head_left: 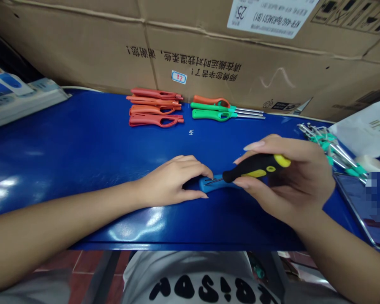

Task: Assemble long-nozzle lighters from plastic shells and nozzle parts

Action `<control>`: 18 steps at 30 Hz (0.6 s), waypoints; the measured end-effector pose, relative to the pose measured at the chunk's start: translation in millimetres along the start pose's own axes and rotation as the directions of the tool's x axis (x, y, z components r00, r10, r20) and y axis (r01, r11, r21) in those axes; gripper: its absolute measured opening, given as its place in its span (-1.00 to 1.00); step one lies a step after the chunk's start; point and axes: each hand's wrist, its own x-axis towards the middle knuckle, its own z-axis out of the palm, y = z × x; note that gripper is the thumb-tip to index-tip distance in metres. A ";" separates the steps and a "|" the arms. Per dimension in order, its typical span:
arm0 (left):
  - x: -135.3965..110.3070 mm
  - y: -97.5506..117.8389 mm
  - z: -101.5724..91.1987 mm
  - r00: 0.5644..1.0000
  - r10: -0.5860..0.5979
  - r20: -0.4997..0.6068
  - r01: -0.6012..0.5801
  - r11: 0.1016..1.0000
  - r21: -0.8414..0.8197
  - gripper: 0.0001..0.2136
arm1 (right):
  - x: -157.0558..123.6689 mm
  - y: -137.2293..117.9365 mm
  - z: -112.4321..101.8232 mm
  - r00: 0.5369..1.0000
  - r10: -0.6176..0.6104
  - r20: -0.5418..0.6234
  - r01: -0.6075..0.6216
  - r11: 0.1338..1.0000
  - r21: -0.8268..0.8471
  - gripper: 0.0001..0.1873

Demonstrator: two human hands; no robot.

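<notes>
My left hand (177, 179) pinches the end of a blue lighter handle (205, 185) between thumb and fingers, holding it on the blue tabletop. In my right hand (300, 181) is a black and yellow screwdriver (253, 166), gripped by its handle. Its thin shaft points left, and the tip lies over the slotted end of the blue handle. Whether the tip is inside a slot I cannot tell. The screwdriver and my right hand cover the far end of the blue piece.
Several red-orange lighter handles (155, 121) lie at the back, beside green and orange lighters (209, 115) with metal tubes. Small white bits (190, 132) lie nearer. At right are metal tubes with teal parts (345, 156). A cardboard box (98, 50) walls the back; a power strip (25, 103) sits left.
</notes>
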 end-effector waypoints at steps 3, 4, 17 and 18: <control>-0.1 -0.4 0.1 1.000 0.008 0.003 -0.008 1.000 0.004 -0.67 | -2.8 0.8 -1.7 0.995 0.079 0.066 -0.083 0.995 0.064 -0.30; -0.4 -0.6 0.1 1.000 0.013 -0.001 -0.013 1.000 0.008 -0.67 | -4.8 1.1 -2.1 0.980 0.140 0.144 -0.160 0.978 0.136 -0.26; 0.5 2.0 -1.2 1.000 -0.009 0.004 0.009 1.000 0.022 -0.68 | 0.4 2.8 2.4 0.994 -0.068 0.090 0.078 0.990 -0.117 -0.34; 0.3 1.8 -1.1 1.000 0.001 -0.001 -0.001 1.000 0.025 -0.68 | 0.0 2.3 1.4 0.994 -0.023 0.106 0.033 0.994 -0.100 -0.34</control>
